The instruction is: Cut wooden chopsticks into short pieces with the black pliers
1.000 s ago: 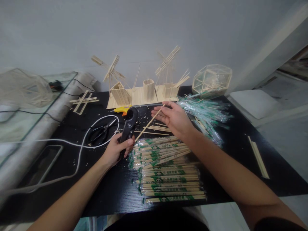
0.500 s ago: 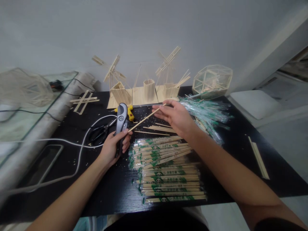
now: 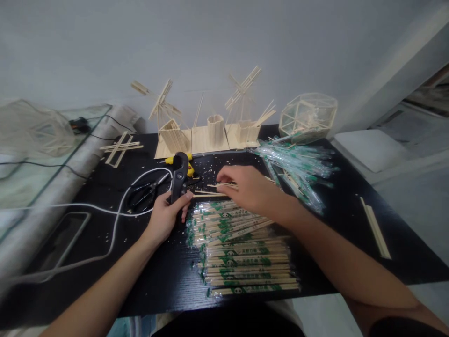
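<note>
My left hand point(image 3: 167, 213) is closed round a black handled cutting tool point(image 3: 178, 174), held upright over the black table point(image 3: 105, 262). Palm down, my right hand point(image 3: 247, 189) lies low over a few bare bamboo sticks point(image 3: 210, 192) on the table, fingers curled on them. The stick ends point toward the tool's head. Just in front of both hands lie several wrapped chopsticks in green-printed sleeves point(image 3: 242, 252).
Black scissors point(image 3: 147, 192), a white cable point(image 3: 115, 215) and a yellow glue gun point(image 3: 187, 164) lie left of the tool. Stick windmill models point(image 3: 210, 126) and a stick polyhedron point(image 3: 308, 114) stand at the back. Empty plastic sleeves point(image 3: 298, 164) are piled at right. Two sticks point(image 3: 375, 229) lie far right.
My right hand has dropped from holding one stick raised toward the tool down onto the loose sticks on the table. The tool in my left hand has turned slightly and stayed upright.
</note>
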### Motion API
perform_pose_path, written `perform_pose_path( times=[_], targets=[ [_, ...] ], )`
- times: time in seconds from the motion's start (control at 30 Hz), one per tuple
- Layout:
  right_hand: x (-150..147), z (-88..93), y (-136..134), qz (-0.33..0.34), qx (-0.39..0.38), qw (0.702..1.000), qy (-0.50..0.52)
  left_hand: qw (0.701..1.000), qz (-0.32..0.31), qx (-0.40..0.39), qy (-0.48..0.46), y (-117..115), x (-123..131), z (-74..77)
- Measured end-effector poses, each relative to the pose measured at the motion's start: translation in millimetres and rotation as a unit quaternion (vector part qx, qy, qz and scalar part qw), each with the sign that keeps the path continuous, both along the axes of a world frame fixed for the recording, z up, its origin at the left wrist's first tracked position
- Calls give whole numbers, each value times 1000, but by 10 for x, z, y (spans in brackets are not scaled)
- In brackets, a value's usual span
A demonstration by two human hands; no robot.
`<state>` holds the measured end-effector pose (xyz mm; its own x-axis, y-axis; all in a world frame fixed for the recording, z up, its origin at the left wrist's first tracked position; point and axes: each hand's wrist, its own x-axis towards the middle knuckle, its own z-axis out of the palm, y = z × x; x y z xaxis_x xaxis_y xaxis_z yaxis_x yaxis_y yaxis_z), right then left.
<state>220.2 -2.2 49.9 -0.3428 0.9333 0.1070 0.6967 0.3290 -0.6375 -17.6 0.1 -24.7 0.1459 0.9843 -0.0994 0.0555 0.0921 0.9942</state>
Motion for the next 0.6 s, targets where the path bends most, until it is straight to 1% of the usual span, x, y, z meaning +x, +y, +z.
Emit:
perform_pose_path(
  times=[0.03, 0.1, 0.17, 0.27, 0.37, 0.6],
  targets=[
    [-59, -47, -23, 22, 8, 999, -27, 999, -14, 19, 23, -17, -1, -14],
    [-166, -145, -50, 66, -12, 997, -46, 997, -34, 47, 51, -52, 1, -38],
    [-232, -221, -53, 99, -49, 994, -23, 995, -43, 59, 61, -79, 8, -48],
    [-253, -268, -32, 127, -91, 987, 32, 995, -38, 61, 64, -96, 16, -38],
    [-245, -271, -9, 125, -97, 985, 65, 997, -31, 54, 47, -95, 13, -27],
    [-260, -274, -13, 98, -87, 986, 99, 1000, -21, 11, 3, -72, 6, -31]
  ],
)
